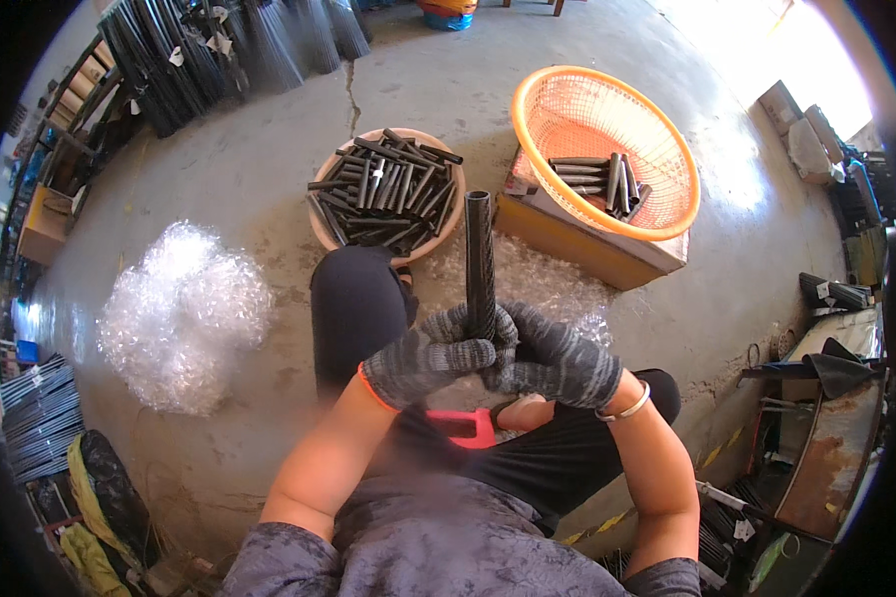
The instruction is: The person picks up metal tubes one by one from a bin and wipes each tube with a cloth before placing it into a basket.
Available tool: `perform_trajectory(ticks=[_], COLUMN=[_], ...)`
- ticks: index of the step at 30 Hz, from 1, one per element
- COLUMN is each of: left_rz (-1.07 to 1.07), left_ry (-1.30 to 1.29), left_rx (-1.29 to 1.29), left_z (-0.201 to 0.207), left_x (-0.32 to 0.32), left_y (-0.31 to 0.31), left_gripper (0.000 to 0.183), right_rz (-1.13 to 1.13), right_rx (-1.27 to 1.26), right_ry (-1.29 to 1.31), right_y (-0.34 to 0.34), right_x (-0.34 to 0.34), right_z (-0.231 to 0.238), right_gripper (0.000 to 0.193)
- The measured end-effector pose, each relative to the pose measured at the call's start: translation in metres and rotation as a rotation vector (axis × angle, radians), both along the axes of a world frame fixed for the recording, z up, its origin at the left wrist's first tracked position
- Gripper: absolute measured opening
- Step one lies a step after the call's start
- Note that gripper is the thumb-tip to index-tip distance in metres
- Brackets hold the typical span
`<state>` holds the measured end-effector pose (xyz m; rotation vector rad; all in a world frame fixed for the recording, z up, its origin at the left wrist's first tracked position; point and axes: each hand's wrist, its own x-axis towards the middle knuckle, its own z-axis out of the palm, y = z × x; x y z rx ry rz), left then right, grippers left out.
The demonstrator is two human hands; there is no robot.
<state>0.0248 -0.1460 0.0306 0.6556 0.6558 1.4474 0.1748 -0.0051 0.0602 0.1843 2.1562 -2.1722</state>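
Observation:
A short black tube (480, 249) with an open upper end stands upright between my hands, in front of my lap. My left hand (423, 360), in a grey knitted glove, wraps round its lower part. My right hand (558, 360), gloved alike, closes on the same lower end from the other side. The tube's bottom is hidden by the fingers. Beyond my left knee, a round pinkish basin (322, 231) holds many similar black tubes (388, 189). An orange mesh basket (657, 109) with several tubes (617, 184) sits tilted to its right.
The basket rests on a cardboard box (577, 242). Crumpled clear plastic film (184, 313) lies heaped on the floor at left, with more film (543, 284) before the box. Bundles of long black rods (159, 70) stand at far left. A pink-red object (463, 428) shows between my legs.

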Motion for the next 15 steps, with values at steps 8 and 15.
perform_trajectory(ticks=[8, 15], left_rz=[0.472, 0.733], left_ry=[-0.135, -0.061], left_rx=[0.134, 0.166], left_z=[-0.012, 0.0], left_x=[-0.014, -0.053], left_y=[-0.002, -0.005], left_gripper=[0.029, 0.031], right_rz=[-0.272, -0.733], right_rx=[0.76, 1.298], right_ry=[0.01, -0.923], right_y=[0.036, 0.211], right_x=[0.031, 0.203], right_z=[-0.04, -0.135], right_gripper=[0.018, 0.029])
